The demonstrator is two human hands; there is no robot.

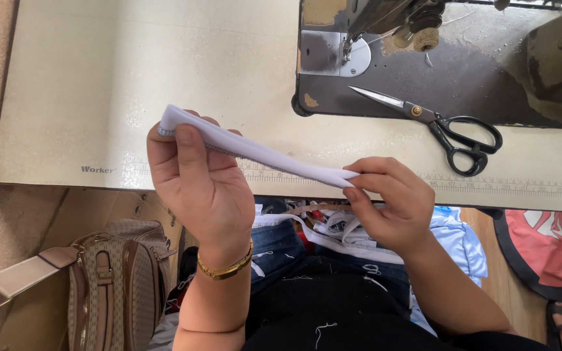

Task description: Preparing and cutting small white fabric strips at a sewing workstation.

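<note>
A narrow white fabric strip (pixel 265 155) is stretched between both hands above the front edge of the cream sewing table (pixel 99 84). My left hand (pixel 196 182) pinches its left end, thumb on top, with a gold bracelet on the wrist. My right hand (pixel 388 198) pinches the right end between thumb and fingers. More white strips (pixel 333 224) lie piled in my lap under the hands.
Black-handled scissors (pixel 440 123) lie on the dark machine bed (pixel 476 78) at the right, near the sewing machine needle area (pixel 349 49). A tan handbag (pixel 115 279) stands on the floor at the left. Red cloth (pixel 548 247) lies at the right.
</note>
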